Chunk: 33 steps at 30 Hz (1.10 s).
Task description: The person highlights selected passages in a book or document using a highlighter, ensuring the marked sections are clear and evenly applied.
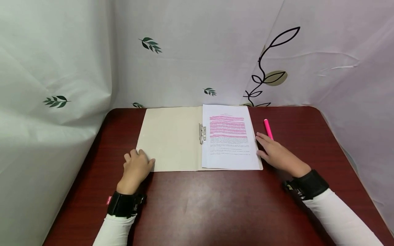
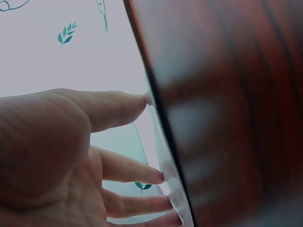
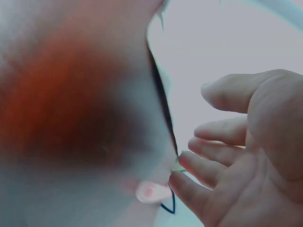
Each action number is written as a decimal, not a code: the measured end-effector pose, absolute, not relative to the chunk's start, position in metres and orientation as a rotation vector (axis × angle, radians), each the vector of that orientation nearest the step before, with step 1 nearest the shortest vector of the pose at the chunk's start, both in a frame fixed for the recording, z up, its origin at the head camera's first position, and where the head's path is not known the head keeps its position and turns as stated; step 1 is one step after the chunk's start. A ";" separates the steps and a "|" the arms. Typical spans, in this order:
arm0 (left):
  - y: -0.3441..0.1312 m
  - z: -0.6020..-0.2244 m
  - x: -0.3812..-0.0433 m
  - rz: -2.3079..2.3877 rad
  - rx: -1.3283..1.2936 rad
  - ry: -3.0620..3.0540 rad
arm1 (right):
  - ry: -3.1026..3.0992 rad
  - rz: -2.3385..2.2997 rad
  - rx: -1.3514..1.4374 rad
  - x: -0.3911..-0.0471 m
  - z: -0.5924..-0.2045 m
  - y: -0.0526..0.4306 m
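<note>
A cream folder (image 1: 169, 140) lies spread flat on the table, a metal clip (image 1: 202, 133) at its fold. On its right side sits a white printed sheet (image 1: 229, 159), its upper text marked in pink. My left hand (image 1: 136, 167) rests at the folder's lower left corner, fingers spread and slightly bent; in the left wrist view the fingertips (image 2: 158, 176) meet the surface. At the sheet's right edge, my right hand (image 1: 278, 155) reaches with relaxed, nearly straight fingers. Just beyond it lies a pink highlighter (image 1: 268, 128), its lower end close to that hand.
The dark red-brown table (image 1: 203, 208) has rounded far corners. Behind it and along both sides hangs a white cloth (image 1: 191, 51) printed with leaves. Black bands (image 1: 124, 204) circle both wrists.
</note>
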State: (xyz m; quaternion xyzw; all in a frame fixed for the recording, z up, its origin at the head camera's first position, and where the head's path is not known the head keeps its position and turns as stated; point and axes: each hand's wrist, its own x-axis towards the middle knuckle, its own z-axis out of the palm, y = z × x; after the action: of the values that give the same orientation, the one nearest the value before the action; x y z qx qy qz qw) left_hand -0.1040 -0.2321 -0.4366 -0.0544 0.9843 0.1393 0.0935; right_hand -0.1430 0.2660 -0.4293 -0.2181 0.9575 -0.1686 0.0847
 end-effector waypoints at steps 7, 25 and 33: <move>-0.229 -0.430 -0.107 0.407 -0.162 2.881 | 2.982 -0.589 -0.573 -0.165 -0.415 0.283; -0.228 -0.425 -0.111 0.462 -0.217 2.817 | 2.837 -0.592 -0.163 -0.204 -0.426 0.303; -0.233 -0.424 -0.110 0.485 -0.256 2.846 | 2.769 -0.608 -0.082 -0.208 -0.430 0.304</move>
State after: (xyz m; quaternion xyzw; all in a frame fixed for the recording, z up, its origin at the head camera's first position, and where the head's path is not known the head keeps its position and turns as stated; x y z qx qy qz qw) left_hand -0.1102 -0.2332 -0.4244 -0.0877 0.9747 0.1661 0.1215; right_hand -0.2076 0.3043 -0.4299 -0.0285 0.9649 -0.2120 0.1522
